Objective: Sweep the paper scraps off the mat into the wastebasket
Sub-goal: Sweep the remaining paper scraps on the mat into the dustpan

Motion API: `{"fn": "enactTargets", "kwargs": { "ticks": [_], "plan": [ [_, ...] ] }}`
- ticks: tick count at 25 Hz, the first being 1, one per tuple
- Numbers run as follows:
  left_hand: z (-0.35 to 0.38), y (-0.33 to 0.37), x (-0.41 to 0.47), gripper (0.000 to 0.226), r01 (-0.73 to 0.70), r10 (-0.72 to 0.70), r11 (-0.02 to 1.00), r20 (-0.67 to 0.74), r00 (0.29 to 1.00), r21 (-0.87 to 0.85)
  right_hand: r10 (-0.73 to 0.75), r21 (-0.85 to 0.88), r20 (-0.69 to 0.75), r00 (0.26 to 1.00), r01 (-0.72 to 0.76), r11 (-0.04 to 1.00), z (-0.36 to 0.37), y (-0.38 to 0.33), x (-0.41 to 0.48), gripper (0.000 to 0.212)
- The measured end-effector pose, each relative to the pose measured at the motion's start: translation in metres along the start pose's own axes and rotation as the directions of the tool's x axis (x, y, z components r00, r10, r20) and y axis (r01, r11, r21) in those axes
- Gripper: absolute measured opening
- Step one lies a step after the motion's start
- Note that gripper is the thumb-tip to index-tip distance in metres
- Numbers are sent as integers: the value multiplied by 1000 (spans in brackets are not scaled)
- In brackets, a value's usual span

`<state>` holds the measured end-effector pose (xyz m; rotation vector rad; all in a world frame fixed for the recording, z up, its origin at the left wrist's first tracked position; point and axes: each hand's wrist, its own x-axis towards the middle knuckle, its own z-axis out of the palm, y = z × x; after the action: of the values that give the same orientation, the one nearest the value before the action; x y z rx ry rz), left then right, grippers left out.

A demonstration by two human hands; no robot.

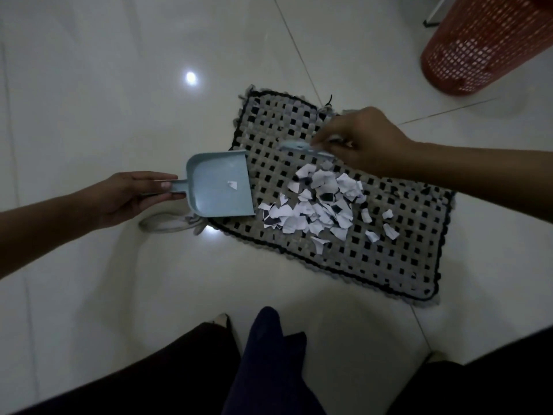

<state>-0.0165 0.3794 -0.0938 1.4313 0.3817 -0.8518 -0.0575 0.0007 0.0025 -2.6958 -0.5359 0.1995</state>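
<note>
A grey and black woven mat (374,259) lies on the white tiled floor. Several white paper scraps (317,205) are heaped near its middle, with a few loose ones to the right. My left hand (131,196) grips the handle of a light blue dustpan (218,187), whose lip rests on the mat's left edge; one scrap lies inside it. My right hand (365,142) holds a small light blue brush (302,146) above the heap, blurred. The orange mesh wastebasket (484,46) stands at the far right.
Glossy floor tiles surround the mat. A pale ring-shaped object (161,224) lies on the floor under the dustpan handle. My dark-clothed legs (269,369) fill the bottom of the view. A white frame leg (435,13) stands beside the wastebasket.
</note>
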Motion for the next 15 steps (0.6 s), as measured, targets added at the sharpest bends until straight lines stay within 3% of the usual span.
{"fn": "enactTargets", "kwargs": {
  "ticks": [1, 2, 4, 7, 15],
  "plan": [
    [-1, -2, -1, 33, 4, -4, 1000, -4, 1000, -11, 135, 181, -95, 986, -116, 977, 2, -9, -1, 17],
    [-1, -5, -3, 34, 9, -9, 1000, -8, 1000, -17, 260, 383, -89, 962, -207, 900, 6, -20, -5, 15],
    [-1, -7, -6, 37, 16, -17, 1000, -14, 1000, -12, 360, 604, 82, 929, -334, 724, 28, -40, -22, 14],
    [2, -6, -9, 38, 27, -27, 1000, -14, 1000, 3, 361, 597, 187, 914, -397, 697, 69, -56, -45, 13],
    [18, -7, -6, 36, 52, -52, 998, -5, 999, 26, 530, 551, 6, 848, -445, 706, 51, -4, -37, 11]
  ]
}}
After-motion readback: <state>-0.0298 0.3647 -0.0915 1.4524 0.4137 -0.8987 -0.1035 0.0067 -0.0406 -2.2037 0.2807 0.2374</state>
